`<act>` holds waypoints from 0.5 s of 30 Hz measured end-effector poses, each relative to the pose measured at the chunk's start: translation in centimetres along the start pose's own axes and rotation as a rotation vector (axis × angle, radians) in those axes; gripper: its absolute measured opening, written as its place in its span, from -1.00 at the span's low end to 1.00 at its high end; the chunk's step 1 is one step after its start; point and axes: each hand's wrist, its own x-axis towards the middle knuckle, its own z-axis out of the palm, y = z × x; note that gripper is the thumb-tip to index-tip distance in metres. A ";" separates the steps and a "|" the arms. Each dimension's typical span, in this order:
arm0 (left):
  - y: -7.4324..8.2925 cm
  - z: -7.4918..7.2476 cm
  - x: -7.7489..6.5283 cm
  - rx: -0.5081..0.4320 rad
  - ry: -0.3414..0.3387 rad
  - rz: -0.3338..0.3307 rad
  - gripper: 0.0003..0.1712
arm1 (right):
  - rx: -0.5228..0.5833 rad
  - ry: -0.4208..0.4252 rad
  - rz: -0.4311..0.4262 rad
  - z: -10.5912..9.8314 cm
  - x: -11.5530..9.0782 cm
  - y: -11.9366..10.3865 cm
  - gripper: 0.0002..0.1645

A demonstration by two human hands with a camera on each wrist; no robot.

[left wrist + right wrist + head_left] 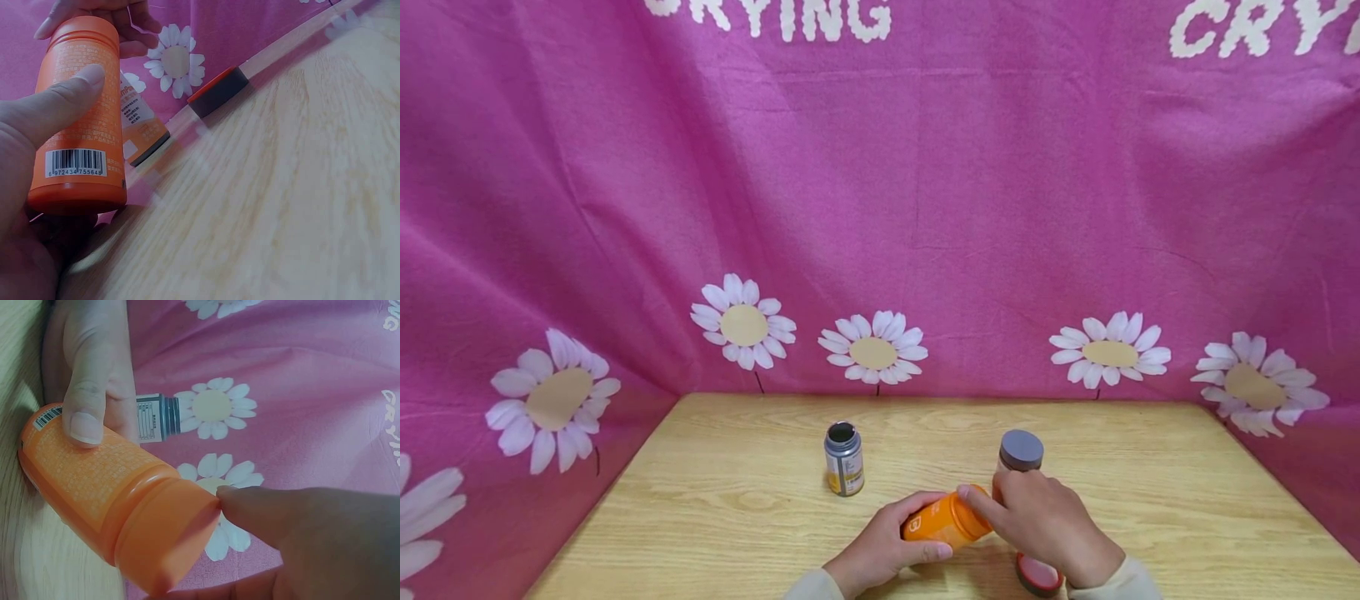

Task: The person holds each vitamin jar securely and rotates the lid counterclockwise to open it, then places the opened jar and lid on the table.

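Note:
My left hand [877, 543] grips an orange bottle [928, 523] by its body, the thumb lying along the label above the barcode in the left wrist view. The bottle is tilted, its cap end pointing right. At that end my right hand [1047, 518] holds the orange cap [169, 531] between thumb and fingers; the cap sits on the bottle. Just beyond the right hand stands a jar with a grey lid [1022, 450], its lower part hidden by the hand in the head view. A loose dark lid with a red inside [1040, 575] lies below the right wrist.
An uncapped grey bottle [845, 462] with a yellow and white label stands upright on the wooden table [737, 500], left of the hands. A pink cloth [962, 208] printed with daisies hangs behind the table and along both sides.

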 end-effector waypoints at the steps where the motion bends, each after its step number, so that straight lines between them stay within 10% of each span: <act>1: 0.0 0.0 0.0 -0.002 -0.001 0.000 -0.47 | 0.002 0.003 -0.008 0.0 0.0 0.0 -0.43; 15: 0.3 0.0 0.1 -0.005 -0.003 -0.051 -0.47 | 0.077 -0.015 -0.222 -0.4 0.0 0.7 -0.59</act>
